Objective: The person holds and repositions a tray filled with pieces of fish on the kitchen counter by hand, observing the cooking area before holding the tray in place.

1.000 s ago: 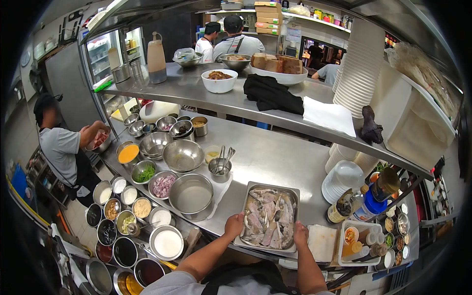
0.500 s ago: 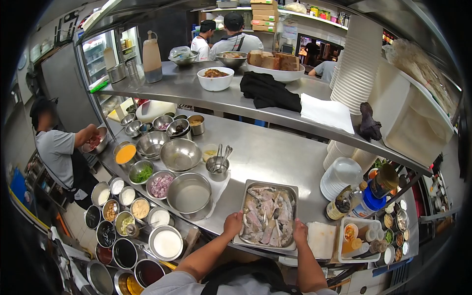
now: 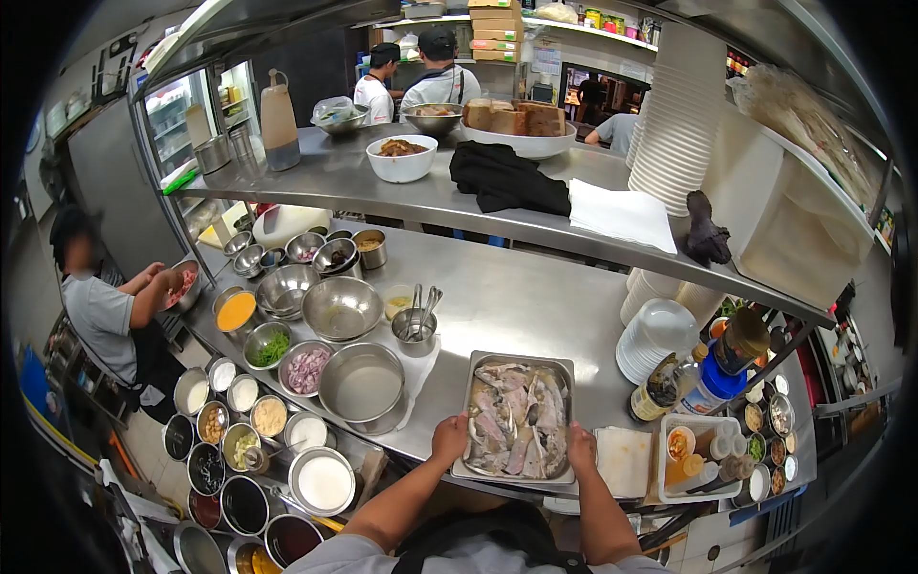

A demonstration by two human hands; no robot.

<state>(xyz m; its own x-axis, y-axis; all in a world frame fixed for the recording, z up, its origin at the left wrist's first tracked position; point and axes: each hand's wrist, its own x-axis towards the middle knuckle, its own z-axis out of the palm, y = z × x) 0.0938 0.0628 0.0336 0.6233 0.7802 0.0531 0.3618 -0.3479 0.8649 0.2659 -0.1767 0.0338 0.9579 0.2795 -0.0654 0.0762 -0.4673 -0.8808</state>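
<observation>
A rectangular metal tray (image 3: 522,357) rests on the steel counter near its front edge. In it lie wet, pinkish-grey raw pieces with dark skin (image 3: 519,416) in some liquid; they look like fish. My left hand (image 3: 448,441) grips the tray's left side. On the opposite side, my right hand (image 3: 582,450) is closed at the rim, its fingertips partly hidden. A wide metal bowl (image 3: 361,383) stands to the left of the tray, and a folded pale cloth (image 3: 622,463) lies just right of my right hand.
Several bowls and pots with ingredients, such as chopped red onion (image 3: 308,369), crowd the left. At right stand bottles (image 3: 656,387), a white bin (image 3: 675,496) of containers and stacked bowls (image 3: 660,340). A steel shelf (image 3: 402,196) spans above. A co-worker (image 3: 105,311) handles meat at left.
My view has shifted slightly, so the scene sits a little further left. Both hands stay on the tray. The co-worker's hands at left have moved over the bowl of meat.
</observation>
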